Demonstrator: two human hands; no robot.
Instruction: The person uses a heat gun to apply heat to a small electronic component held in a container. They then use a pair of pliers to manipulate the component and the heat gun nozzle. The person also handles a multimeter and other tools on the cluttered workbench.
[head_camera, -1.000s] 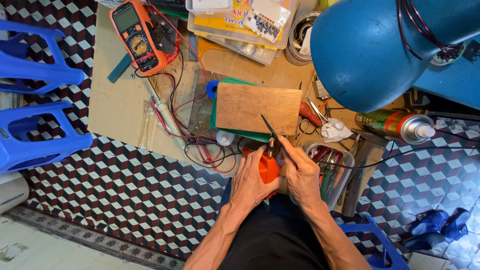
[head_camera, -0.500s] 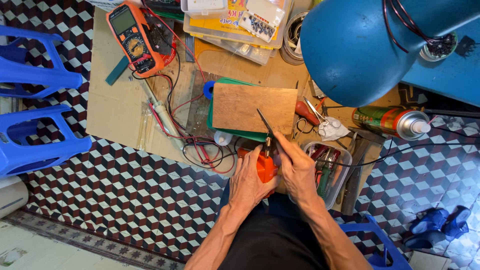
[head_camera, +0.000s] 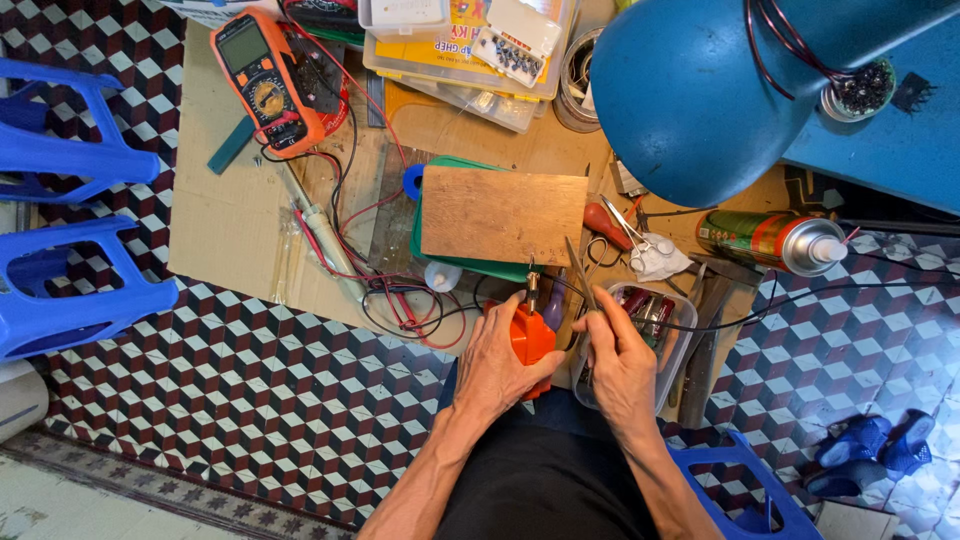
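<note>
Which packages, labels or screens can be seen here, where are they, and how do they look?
Orange multimeter: top left, grey rectangular screen.
Clear plastic boxes: top centre, over yellow printed paper.
Spray can: right, lying, green-red label, white cap.

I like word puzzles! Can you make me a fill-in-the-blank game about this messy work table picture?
1. The left hand holds a small ____ coloured thing.
2. The right hand holds thin metal ____ that point at it.
3. The wooden board lies on a ____ mat.
4. The stools are ____.

Missing words: orange; tweezers; green; blue
</note>
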